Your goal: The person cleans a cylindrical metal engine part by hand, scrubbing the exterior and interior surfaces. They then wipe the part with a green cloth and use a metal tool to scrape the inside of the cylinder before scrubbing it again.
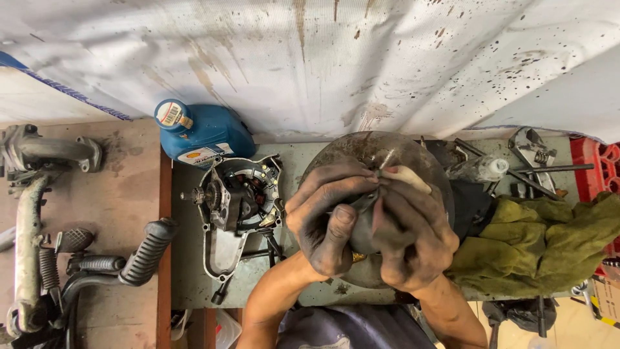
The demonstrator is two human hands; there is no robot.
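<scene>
A: Centrally, which part is under work?

B: A round metal dish [387, 150], dark and greasy, stands on the grey bench [187, 271] just in front of the person. Both hands cover most of its middle; only its upper rim and right edge show.

A: State of the left hand?

B: The left hand [329, 223] is blackened with grease. Its fingers are curled closed around a small dark part [361, 229] held over the dish, thumb pointing up along it.

A: And the right hand?

B: The right hand [413, 242] is closed against the same dark part from the other side, touching the left hand. Its fingertips pinch a pale, cream-coloured piece [408, 176] at the top. What that piece is cannot be told.

A: Surroundings, nearest first?

B: Just left of the hands lies an engine cover [239, 200] with gears and windings showing inside. Behind it a blue oil bottle [203, 132] lies on its side against a stained white sheet [323, 58]. To the right, an olive-green rag [549, 242] is bunched beside the dish, with a clear plastic bottle [481, 169] and long metal tools [549, 169] behind it. A red crate [597, 168] sits at the far right edge. Well apart, on the brown board at the left, lie footrests with ribbed rubber [145, 249] and a grey cast metal arm [29, 220].
</scene>
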